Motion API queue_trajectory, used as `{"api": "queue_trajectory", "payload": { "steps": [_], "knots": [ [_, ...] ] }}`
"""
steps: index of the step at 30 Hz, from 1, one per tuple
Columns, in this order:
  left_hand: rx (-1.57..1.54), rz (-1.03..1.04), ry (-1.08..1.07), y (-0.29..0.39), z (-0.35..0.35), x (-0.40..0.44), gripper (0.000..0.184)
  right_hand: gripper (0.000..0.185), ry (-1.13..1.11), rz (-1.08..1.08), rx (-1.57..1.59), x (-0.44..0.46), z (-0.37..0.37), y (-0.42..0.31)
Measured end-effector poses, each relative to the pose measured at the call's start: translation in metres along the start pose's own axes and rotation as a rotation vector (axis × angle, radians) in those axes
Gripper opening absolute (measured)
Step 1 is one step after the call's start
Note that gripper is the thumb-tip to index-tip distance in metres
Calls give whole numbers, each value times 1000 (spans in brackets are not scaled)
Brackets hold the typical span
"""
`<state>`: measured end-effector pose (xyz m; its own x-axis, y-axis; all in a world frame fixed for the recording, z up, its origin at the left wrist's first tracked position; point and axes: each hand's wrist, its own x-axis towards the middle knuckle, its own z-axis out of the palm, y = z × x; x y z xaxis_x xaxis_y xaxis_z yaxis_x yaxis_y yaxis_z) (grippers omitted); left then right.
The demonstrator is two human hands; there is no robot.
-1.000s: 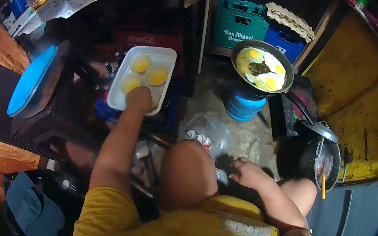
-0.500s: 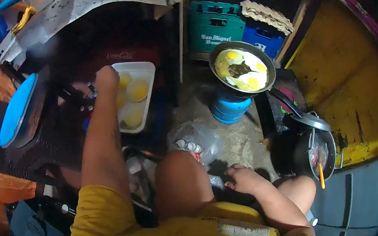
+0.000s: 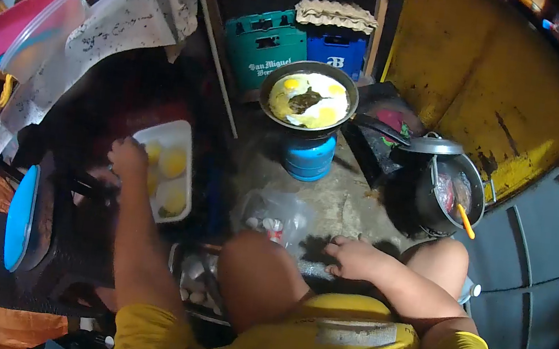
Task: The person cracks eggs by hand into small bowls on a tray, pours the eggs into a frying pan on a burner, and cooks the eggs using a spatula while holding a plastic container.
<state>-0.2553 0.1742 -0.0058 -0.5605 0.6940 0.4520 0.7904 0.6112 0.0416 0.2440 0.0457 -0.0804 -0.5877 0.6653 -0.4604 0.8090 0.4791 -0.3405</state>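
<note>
Because the white tray (image 3: pixel 174 132) lies left of the frame's centre, within a bent arm's reach, the left hand (image 3: pixel 129 158) can come to its left edge without the person leaving the seat. Its fingers are curled, though whether they grip the rim or anything small I cannot make out. Round portions of yellow food (image 3: pixel 173 162) sit side by side in the tray, whose raised sides probably serve to keep them together. At the frame's lower right of centre, the right hand (image 3: pixel 356 257) hangs loosely near the knee, fingers relaxed and half bent, with nothing visible in it; the forearm appears propped on the thigh for ease. In the upper middle, the frying pan (image 3: pixel 353 100) stands above a blue gas canister (image 3: pixel 309 159), presumably its heat source, with eggs (image 3: pixel 331 91) around a dark patch. Its handle points right, toward the dark pot (image 3: pixel 439 211), which may keep it clear of the knees. In the lower left, a metal container (image 3: pixel 198 280) is beside the left leg, conveniently close.
</note>
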Motion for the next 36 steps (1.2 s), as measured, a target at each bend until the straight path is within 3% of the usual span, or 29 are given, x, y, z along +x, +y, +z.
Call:
{"api": "queue_trajectory", "payload": {
  "steps": [2,4,5,7,8,11,13,15,17,18,21,23,28,30,34,36],
  "knots": [
    [-57,81,94,0,-8,-11,31,47,12,1,-5,-3,-6,-5],
    [-86,-14,-223,16,-46,-45,31,46,29,-50,15,-6,-9,-8],
    [-83,-10,-218,7,-37,-52,31,46,34,-52,20,-7,-8,-9],
    [-69,196,-293,-16,-8,-65,33,45,65,-106,5,-6,-8,-10],
    [-66,196,-287,-24,-11,-78,33,45,70,-111,5,-6,-7,-12],
    [136,456,-82,-22,-33,-104,42,43,113,-152,-28,-8,-9,-16],
    [-107,153,-344,2,-75,-107,52,42,191,-221,19,-12,-12,-18],
    [-149,87,-301,11,-86,-112,50,46,198,-239,38,-6,-10,-16],
    [-162,406,-108,-21,-27,-96,49,46,226,-294,66,-11,-9,-16],
    [-179,454,-121,-11,-27,-104,49,41,261,-313,80,-16,-9,-18],
    [-28,406,50,22,-49,-112,48,41,314,-283,69,-18,-10,-26],
    [-451,467,-41,39,-56,-117,41,41,335,-285,81,-22,-16,-29],
    [-571,662,-36,103,-47,-157,40,38,376,-307,108,-49,-40,-35],
    [-584,735,-5,124,-58,-174,40,32,602,-353,86,-61,-45,-35],
    [-615,788,-38,147,-79,-191,42,32,839,-424,-10,-123,-82,-50],
    [-642,752,-143,158,-99,-199,44,37,1078,-517,-57,-176,-111,-69]
  ]
}}
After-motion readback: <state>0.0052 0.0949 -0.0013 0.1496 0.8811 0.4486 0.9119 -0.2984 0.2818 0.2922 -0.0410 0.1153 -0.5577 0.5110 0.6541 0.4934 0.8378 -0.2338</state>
